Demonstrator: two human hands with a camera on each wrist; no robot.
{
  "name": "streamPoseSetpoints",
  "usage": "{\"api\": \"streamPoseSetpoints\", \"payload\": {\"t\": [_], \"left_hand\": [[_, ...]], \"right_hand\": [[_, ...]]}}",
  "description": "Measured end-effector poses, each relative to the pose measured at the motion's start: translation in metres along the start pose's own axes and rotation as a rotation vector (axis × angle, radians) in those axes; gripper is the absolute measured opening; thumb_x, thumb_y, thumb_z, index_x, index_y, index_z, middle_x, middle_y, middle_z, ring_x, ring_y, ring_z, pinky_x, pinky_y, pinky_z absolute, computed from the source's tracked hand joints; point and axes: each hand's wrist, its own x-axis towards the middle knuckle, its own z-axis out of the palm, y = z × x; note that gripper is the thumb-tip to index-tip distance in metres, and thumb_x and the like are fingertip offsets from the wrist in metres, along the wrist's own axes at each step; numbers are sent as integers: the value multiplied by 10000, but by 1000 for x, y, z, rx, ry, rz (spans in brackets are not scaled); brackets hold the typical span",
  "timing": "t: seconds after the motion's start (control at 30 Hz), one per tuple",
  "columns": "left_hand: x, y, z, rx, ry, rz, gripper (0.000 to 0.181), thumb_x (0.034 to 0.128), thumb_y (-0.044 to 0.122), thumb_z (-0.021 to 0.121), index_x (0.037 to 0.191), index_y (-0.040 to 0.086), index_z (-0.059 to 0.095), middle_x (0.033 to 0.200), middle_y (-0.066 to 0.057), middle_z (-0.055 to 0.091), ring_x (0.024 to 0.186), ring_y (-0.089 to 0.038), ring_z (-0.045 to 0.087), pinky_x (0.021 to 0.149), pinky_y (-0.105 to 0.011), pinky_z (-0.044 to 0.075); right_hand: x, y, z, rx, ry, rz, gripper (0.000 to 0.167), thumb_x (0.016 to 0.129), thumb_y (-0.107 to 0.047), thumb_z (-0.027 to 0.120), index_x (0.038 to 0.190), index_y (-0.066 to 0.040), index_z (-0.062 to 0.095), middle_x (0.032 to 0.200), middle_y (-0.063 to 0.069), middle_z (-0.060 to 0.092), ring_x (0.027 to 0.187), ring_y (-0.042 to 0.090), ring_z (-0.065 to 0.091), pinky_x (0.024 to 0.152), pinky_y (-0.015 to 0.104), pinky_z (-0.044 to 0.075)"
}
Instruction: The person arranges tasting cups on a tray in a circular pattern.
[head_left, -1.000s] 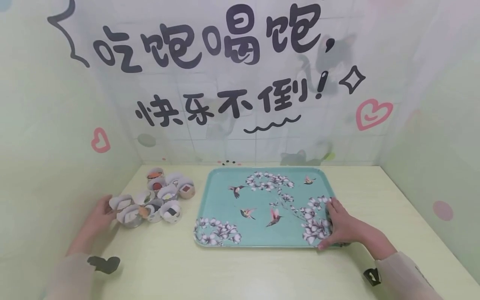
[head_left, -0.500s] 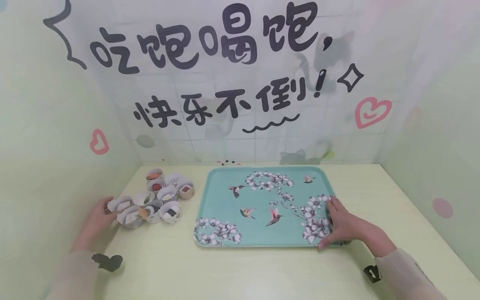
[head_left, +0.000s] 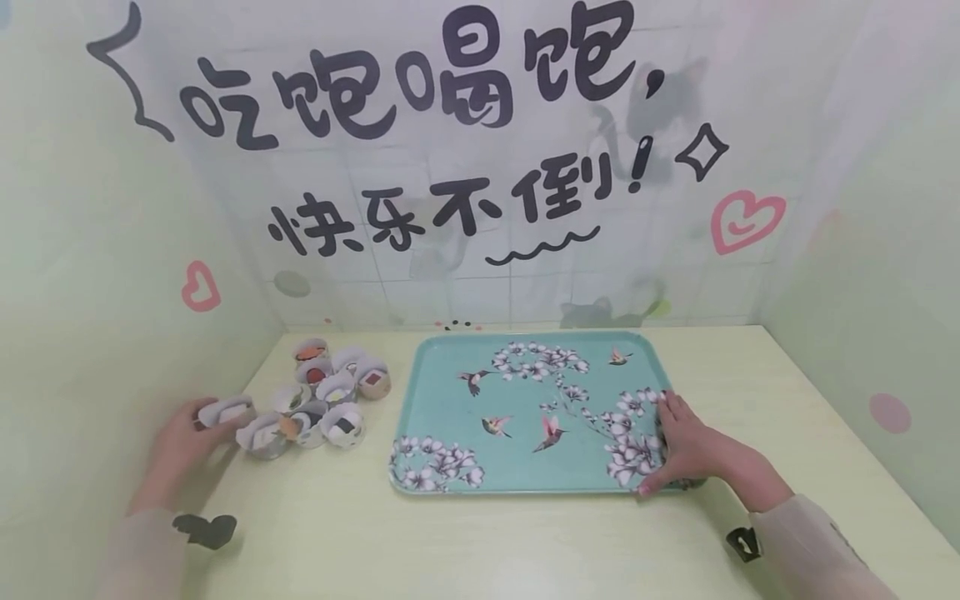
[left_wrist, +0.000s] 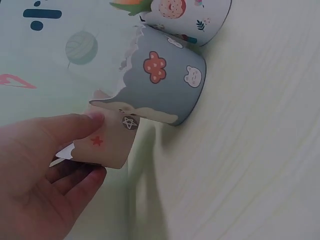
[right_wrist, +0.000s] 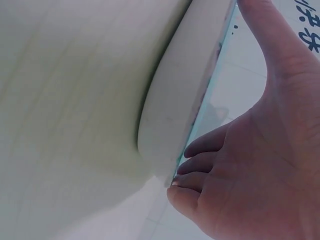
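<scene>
Currently reaching in with both arms from the lower corners, spread wide apart over the pale tabletop [head_left: 487,550]. Far to the left, gripping a tan cup [left_wrist: 107,145] in the left hand [head_left: 180,446], with the thumb [left_wrist: 77,129] laid along one side of the wall and the other fingers [left_wrist: 90,186] curled round the opposite side: clamped on the cup, then, between thumb and fingers. Slanting up to that grip from a pale left sleeve [head_left: 146,550], close beside the left wall. Marked on the cup in the left wrist view with a red star and a dark round print. Placed at the left end of a cluster of printed cups [head_left: 341,422], right next to a blue-grey cup [left_wrist: 167,75] with a red flower-like shape and a small white face. Partly overlapped there by the blue-grey rim; impossible to tell whether touching, or whether lifted clear of the tabletop.

Over on the other side, resting the right hand [head_left: 693,454] against the right edge of a turquoise tray [head_left: 442,375] printed with birds and white blossoms. Stretched wide, with the thumb out toward the near right corner and the other fingers pointing away up the right rim. Loosely bent in the right wrist view, with the palm facing the camera, the fingertips lying on the rim, and the thumb well apart from them.
</scene>
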Motion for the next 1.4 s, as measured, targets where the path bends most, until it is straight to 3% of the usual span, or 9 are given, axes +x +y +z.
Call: {"api": "streamPoseSetpoints", "payload": {"t": [0.1, 0.37, 0.5, 0.67, 1.07, 1.4], "left_hand": [[-2, 9, -3, -23, 10, -13, 810, 958, 452, 615, 1447, -128, 331, 1353, -383, 458, 1107, -468, 501, 758, -322, 412], [6, 36, -10, 4, 92, 41, 727, 992, 377, 581, 1422, -158, 342, 1354, -426, 439, 1156, -550, 478, 870, -593, 451], [11, 51, -8, 23, 98, 72, 705, 992, 354, 592, 1410, -160, 350, 1328, -433, 450, 1147, -564, 490, 869, -603, 462], [15, 71, -1, -26, 65, 81, 718, 990, 366, 598, 1430, -142, 344, 1372, -428, 433, 1212, -582, 476, 931, -631, 463], [20, 101, 21, -115, -9, 88, 752, 981, 416, 606, 1484, -69, 329, 1476, -368, 386, 1321, -546, 426, 1049, -630, 411], [23, 130, 39, -153, -32, 151, 658, 990, 306, 617, 1485, -41, 356, 1485, -338, 403, 1334, -522, 447, 1054, -594, 450]], "right_hand": [[-1, 0, 0, 3, 1, 1, 1453, 552, -516, 936, 1438, 278, 102, 1515, 499, 29, 1409, 649, 52, 1148, 721, 183], [-1, -1, 0, 3, 5, 17, 1466, 548, -519, 937, 1435, 282, 88, 1509, 508, 20, 1407, 654, 48, 1150, 721, 179], [-2, -2, 0, -30, 5, 32, 1467, 547, -532, 934, 1420, 299, 99, 1495, 523, 34, 1403, 661, 61, 1158, 708, 188], [-2, -4, -2, -68, -11, 59, 1463, 554, -538, 930, 1411, 310, 101, 1480, 538, 38, 1395, 672, 70, 1162, 701, 200], [-3, -6, -3, -33, -39, 67, 1465, 561, -524, 933, 1419, 303, 82, 1490, 529, 2, 1404, 663, 32, 1166, 707, 166], [-3, -7, -3, -20, -30, 46, 1447, 577, -507, 931, 1426, 295, 76, 1499, 519, 5, 1409, 657, 34, 1164, 709, 172]]}}
